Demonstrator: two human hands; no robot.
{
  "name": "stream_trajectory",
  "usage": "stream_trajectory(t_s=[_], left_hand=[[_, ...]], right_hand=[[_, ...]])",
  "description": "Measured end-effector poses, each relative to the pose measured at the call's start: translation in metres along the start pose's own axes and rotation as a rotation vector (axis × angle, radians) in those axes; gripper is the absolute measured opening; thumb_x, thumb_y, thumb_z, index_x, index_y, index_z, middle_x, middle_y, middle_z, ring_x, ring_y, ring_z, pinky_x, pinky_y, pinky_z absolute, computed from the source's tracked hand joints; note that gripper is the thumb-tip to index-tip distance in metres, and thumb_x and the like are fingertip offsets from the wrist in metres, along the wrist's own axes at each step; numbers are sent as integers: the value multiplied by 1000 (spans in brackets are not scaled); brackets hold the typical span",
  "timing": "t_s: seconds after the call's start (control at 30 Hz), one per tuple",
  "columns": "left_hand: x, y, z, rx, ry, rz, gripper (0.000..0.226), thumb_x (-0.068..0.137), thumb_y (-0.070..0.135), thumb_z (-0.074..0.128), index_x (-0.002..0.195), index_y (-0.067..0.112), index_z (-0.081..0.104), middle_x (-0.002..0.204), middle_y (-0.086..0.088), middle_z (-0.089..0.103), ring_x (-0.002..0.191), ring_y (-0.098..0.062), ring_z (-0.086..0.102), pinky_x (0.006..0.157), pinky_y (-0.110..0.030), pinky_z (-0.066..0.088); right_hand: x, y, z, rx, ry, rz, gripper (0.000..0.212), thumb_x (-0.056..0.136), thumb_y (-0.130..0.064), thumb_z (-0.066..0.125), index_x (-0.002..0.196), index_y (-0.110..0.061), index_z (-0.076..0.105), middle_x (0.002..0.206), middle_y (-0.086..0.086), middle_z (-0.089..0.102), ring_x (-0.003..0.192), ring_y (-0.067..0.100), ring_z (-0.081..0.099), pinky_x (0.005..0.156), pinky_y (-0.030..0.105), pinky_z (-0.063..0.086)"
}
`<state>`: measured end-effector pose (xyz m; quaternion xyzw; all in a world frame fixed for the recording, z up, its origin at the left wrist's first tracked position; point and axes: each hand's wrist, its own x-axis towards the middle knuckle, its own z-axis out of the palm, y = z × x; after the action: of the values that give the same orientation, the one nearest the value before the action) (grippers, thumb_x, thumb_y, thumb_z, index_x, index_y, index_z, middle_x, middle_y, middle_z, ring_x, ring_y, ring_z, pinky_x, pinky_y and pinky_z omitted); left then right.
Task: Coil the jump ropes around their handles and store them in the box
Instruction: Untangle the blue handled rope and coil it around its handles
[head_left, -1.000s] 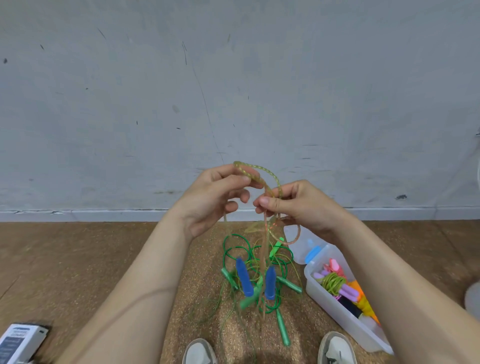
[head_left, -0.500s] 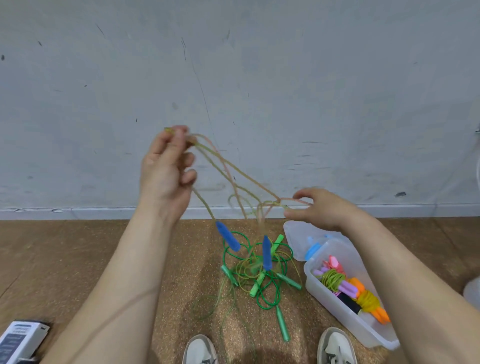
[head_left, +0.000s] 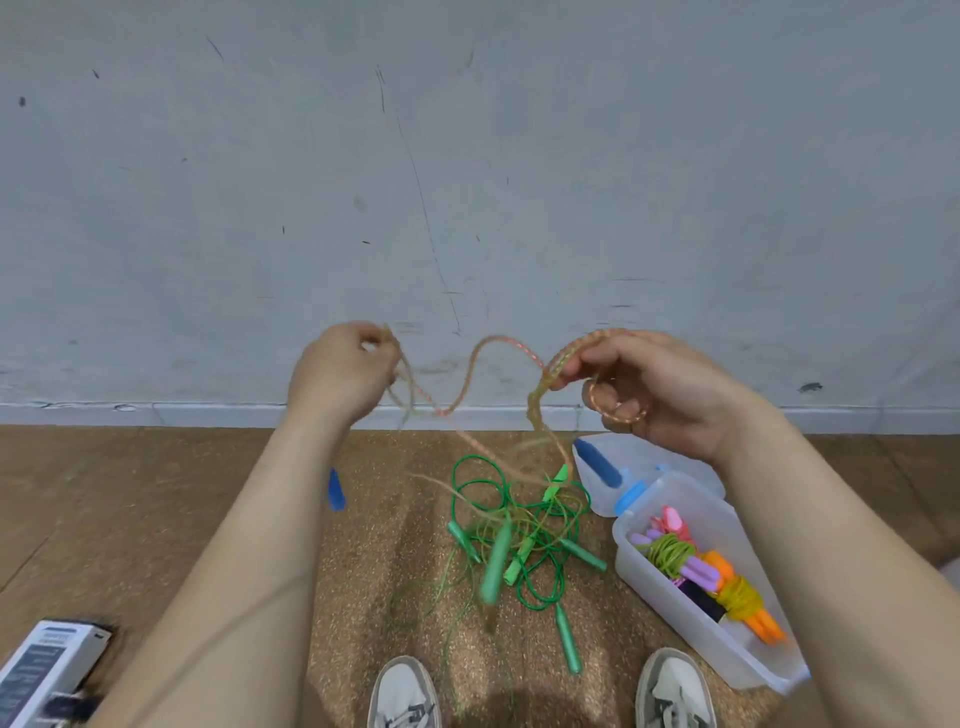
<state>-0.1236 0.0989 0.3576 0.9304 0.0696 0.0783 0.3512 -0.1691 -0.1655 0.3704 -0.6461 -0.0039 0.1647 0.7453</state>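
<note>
Partway through. The clear plastic box (head_left: 670, 613) at the right of the floor (head_left: 156, 519) already holds coiled ropes: a yellow-green one on purple handles (head_left: 667, 553), a yellow one on orange handles (head_left: 743, 603), and pink handles (head_left: 672, 519) at the far end. Its lid (head_left: 675, 460) lies just behind it.

Left to do: the speckled pink-orange jump rope (head_left: 485, 358), now in hand and not coiled, plus the tangled pile of green jump ropes (head_left: 519, 525) on the floor between the arms, just left of the box. How many green ropes there are, I can't tell; several green handles show, one of them blurred.

Grip: left hand (head_left: 343, 374) pinches the speckled rope at thumb and fingertips, fingers curled in. Right hand (head_left: 670, 400) grips it too, with a small loop round the curled fingers. The rope sags in a wavy run between the two hands, well above the floor in front of the wall (head_left: 467, 156). Its strands drop from each hand toward the green pile and seem snagged in it. One blue handle (head_left: 336, 491) hangs under the left forearm, the other blue handle (head_left: 597, 462) below the right hand near the lid; neither is held.

Judgement: step is untangling, winding not started.

Also: shoes (head_left: 405, 691) at the near edge, small printed carton (head_left: 47, 670) at the near left corner.
</note>
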Motion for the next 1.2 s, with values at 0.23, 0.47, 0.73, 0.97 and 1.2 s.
stream_trajectory(t_s=[0.23, 0.47, 0.73, 0.97, 1.2], left_hand=[[-15, 10, 5, 67, -377, 137, 29, 87, 11, 55, 114, 20, 61, 107, 4, 66, 99, -16, 61, 89, -31, 47], [-45, 46, 39, -302, -690, 358, 20, 95, 10, 55, 80, 22, 61, 68, -3, 64, 54, -6, 56, 56, -20, 48], [-31, 50, 33, -1125, -562, -27, 27, 100, 23, 43, 91, 7, 64, 60, -2, 50, 42, -7, 29, 41, -17, 20], [-41, 63, 37, -1400, -736, -263, 77, 91, 67, 26, 83, 9, 76, 64, -5, 62, 37, -8, 35, 44, -16, 10], [-38, 58, 44, -1418, -625, -225, 66, 94, 62, 25, 108, 16, 69, 85, -3, 64, 65, -13, 49, 60, -28, 33]], right_hand=[[7, 2, 13, 58, -3, 29, 22, 81, 5, 39, 83, -1, 60, 63, 10, 57, 37, 10, 27, 28, 13, 18], [5, 2, 20, 52, -147, -11, 15, 85, -1, 55, 85, -2, 70, 73, 8, 65, 52, 13, 54, 42, 17, 45], [7, 7, 18, 35, -26, -79, 13, 92, -19, 58, 103, -16, 65, 96, 5, 69, 76, 15, 68, 52, 20, 50], [8, 21, 46, 21, -73, 12, 34, 87, -20, 69, 107, -16, 42, 103, 8, 68, 81, 20, 69, 72, 41, 60], [25, 31, 49, -295, 371, -249, 35, 78, -31, 77, 78, -20, 44, 67, -6, 46, 63, 12, 48, 65, 36, 49]])
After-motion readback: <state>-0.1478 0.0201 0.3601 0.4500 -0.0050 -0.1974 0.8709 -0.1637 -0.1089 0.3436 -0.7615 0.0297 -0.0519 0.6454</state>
